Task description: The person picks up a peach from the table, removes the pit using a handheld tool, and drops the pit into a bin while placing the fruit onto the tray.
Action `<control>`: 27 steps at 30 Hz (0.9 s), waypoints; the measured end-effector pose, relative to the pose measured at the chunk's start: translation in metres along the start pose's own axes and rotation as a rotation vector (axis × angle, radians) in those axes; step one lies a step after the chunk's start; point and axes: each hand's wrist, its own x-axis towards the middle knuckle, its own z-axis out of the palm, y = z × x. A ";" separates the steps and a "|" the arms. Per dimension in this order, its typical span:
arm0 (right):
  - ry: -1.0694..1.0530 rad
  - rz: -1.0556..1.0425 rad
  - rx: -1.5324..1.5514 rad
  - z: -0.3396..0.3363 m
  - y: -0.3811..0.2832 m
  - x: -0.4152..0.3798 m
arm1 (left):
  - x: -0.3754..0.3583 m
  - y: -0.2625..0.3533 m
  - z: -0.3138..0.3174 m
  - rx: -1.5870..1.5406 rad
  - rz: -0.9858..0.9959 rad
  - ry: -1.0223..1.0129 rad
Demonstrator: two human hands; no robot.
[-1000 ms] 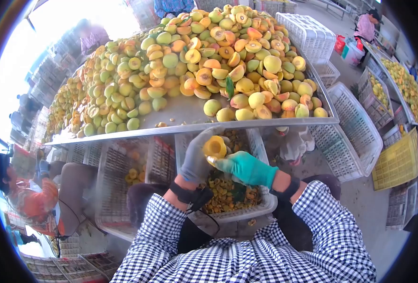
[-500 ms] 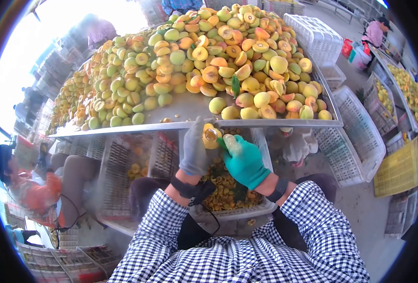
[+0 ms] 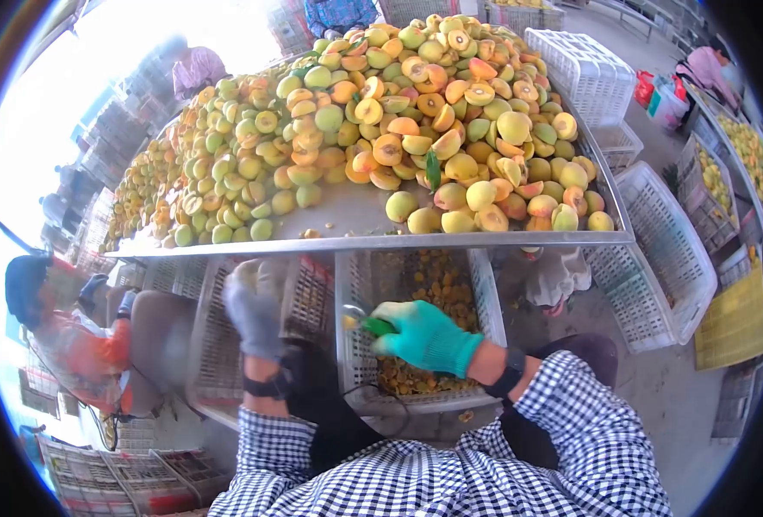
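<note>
Pitting peaches, between fruits. Right hand (image 3: 426,336), in a teal glove, closed around a green-handled pitting tool (image 3: 366,326), tip pointing to 9 o'clock over the white crate of pits (image 3: 485,297). Left hand (image 3: 255,303), in a grey glove, blurred at 9 o'clock over a neighbouring crate (image 3: 205,345); whether holding anything, cannot tell. Peach pile (image 3: 398,129) at 12 o'clock on the metal table (image 3: 347,211). Probably next: reaching up for another fruit.
</note>
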 end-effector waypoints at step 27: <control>0.588 -0.307 -0.829 -0.048 0.027 -0.008 | -0.018 0.124 0.066 -1.436 -0.213 -0.952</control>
